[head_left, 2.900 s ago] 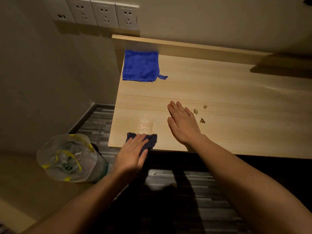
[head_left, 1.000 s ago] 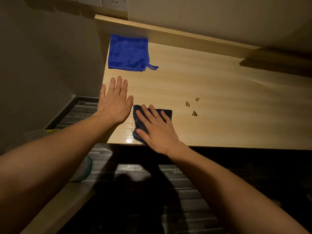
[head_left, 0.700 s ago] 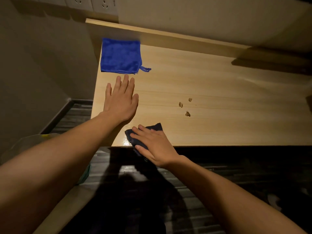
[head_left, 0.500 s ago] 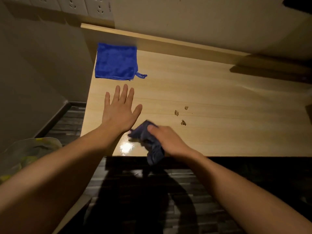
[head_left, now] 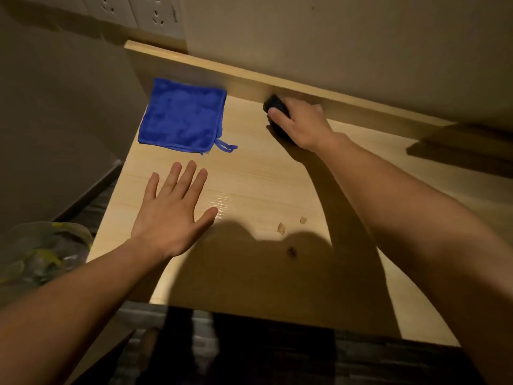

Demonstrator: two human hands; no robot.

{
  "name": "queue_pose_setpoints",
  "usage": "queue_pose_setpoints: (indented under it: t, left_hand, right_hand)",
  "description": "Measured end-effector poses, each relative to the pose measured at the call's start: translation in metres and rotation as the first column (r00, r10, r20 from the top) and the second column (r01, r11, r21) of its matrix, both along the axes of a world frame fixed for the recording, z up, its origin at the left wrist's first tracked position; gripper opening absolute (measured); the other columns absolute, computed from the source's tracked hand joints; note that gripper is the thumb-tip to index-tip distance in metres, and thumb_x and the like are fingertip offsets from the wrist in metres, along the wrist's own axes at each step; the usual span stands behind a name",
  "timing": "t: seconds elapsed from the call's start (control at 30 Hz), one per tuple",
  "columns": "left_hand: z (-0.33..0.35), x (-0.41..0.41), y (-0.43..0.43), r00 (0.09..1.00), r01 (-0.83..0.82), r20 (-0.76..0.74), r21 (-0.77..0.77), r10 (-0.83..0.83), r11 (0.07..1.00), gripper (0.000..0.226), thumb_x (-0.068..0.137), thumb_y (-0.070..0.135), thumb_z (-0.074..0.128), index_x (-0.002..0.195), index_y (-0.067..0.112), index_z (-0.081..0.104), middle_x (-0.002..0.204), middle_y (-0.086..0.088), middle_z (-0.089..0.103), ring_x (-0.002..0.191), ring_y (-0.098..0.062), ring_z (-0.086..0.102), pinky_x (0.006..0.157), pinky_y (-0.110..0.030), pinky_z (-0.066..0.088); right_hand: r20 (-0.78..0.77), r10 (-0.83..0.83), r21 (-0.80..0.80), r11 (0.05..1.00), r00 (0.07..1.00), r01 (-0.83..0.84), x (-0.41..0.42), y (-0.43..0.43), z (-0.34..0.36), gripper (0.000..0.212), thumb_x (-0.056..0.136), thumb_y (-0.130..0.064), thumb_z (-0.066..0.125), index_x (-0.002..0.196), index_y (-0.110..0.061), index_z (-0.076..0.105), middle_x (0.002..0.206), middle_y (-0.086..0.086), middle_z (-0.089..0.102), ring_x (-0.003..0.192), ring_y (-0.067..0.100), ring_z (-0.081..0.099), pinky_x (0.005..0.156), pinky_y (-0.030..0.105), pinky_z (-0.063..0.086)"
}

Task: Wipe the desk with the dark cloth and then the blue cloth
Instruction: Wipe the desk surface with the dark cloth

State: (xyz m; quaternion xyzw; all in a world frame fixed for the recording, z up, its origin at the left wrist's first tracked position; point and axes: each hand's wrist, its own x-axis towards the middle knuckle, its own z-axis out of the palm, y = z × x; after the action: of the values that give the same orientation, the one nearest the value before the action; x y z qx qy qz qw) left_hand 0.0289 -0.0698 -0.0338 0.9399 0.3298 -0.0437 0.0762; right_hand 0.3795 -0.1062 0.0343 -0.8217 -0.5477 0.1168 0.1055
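Observation:
My right hand (head_left: 301, 123) is at the back of the light wooden desk (head_left: 277, 179), closed over the dark cloth (head_left: 274, 105), which is bunched under the fingers against the raised back ledge; most of it is hidden. My left hand (head_left: 172, 215) lies flat and open on the desk's left front, fingers spread, holding nothing. The blue cloth (head_left: 183, 116) lies folded square at the back left corner, its loop tag pointing right, apart from both hands. Three small crumbs (head_left: 281, 228) sit on the desk between my arms.
A raised wooden ledge (head_left: 347, 102) runs along the desk's back below the wall. Wall sockets (head_left: 155, 15) are at the top left. A bin lined with a clear bag (head_left: 41, 251) stands on the floor to the left of the desk.
My right hand picked the dark cloth up from the front edge and carried it to the back ledge. The left hand stayed flat on the desk. The camera moved closer.

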Motion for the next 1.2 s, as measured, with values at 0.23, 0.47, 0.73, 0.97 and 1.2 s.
queue_pose_setpoints:
  t: [0.23, 0.47, 0.73, 0.97, 1.2]
  left_hand:
    - [0.004, 0.001, -0.001, 1.000, -0.009, -0.021, 0.000, 0.009, 1.000, 0.083, 0.103, 0.078, 0.009, 0.170, 0.031, -0.004, 0.178, 0.002, -0.009, 0.163, -0.021, -0.015, 0.130, -0.054, -0.003]
    - [0.008, 0.003, -0.002, 1.000, -0.014, -0.015, -0.005, 0.014, 1.000, 0.084, 0.101, 0.078, 0.005, 0.170, 0.031, -0.003, 0.178, 0.002, -0.008, 0.163, -0.020, -0.013, 0.130, -0.053, -0.005]
    - [0.007, 0.003, -0.002, 1.000, -0.018, 0.023, -0.027, 0.018, 0.999, 0.083, 0.101, 0.076, 0.009, 0.170, 0.030, 0.003, 0.179, 0.001, -0.002, 0.164, -0.022, -0.008, 0.129, -0.055, -0.002]
    - [0.005, 0.004, 0.001, 1.000, 0.000, 0.019, -0.011, 0.000, 1.000, 0.086, 0.099, 0.079, 0.003, 0.170, 0.029, 0.001, 0.179, 0.001, -0.004, 0.164, -0.023, -0.008, 0.129, -0.058, -0.001]
    - [0.007, 0.002, 0.001, 0.999, 0.020, 0.026, 0.001, -0.020, 1.000, 0.089, 0.097, 0.080, 0.001, 0.170, 0.028, 0.002, 0.179, -0.002, -0.002, 0.164, -0.028, -0.005, 0.128, -0.060, 0.000]
  right_hand:
    - [0.216, 0.310, -0.108, 0.950, 0.926, -0.293, 0.010, -0.008, -0.035, 0.065, 0.104, -0.069, 0.021, 0.161, -0.038, 0.025, 0.168, -0.007, 0.028, 0.154, 0.024, 0.022, 0.114, 0.052, 0.023]
    - [0.051, 0.253, -0.128, 0.961, 0.966, -0.245, 0.016, -0.017, -0.041, 0.070, 0.102, -0.070, 0.020, 0.163, -0.037, 0.017, 0.172, -0.012, 0.011, 0.158, 0.014, 0.002, 0.125, 0.052, 0.003]
    - [0.025, 0.208, -0.160, 0.966, 0.978, -0.202, -0.019, -0.065, -0.041, 0.062, 0.103, -0.067, 0.015, 0.162, -0.045, 0.017, 0.171, -0.015, 0.010, 0.158, 0.014, 0.000, 0.122, 0.057, -0.001]
    - [-0.047, 0.186, -0.153, 0.970, 0.981, -0.191, -0.074, -0.133, -0.040, 0.057, 0.106, -0.062, 0.016, 0.161, -0.047, 0.018, 0.170, -0.019, 0.009, 0.158, 0.009, -0.003, 0.122, 0.051, -0.005]
    - [-0.052, 0.154, -0.137, 0.978, 0.987, -0.160, -0.136, -0.187, -0.042, 0.058, 0.106, -0.063, 0.014, 0.161, -0.046, 0.018, 0.170, -0.020, 0.008, 0.156, 0.005, -0.005, 0.122, 0.047, -0.007]
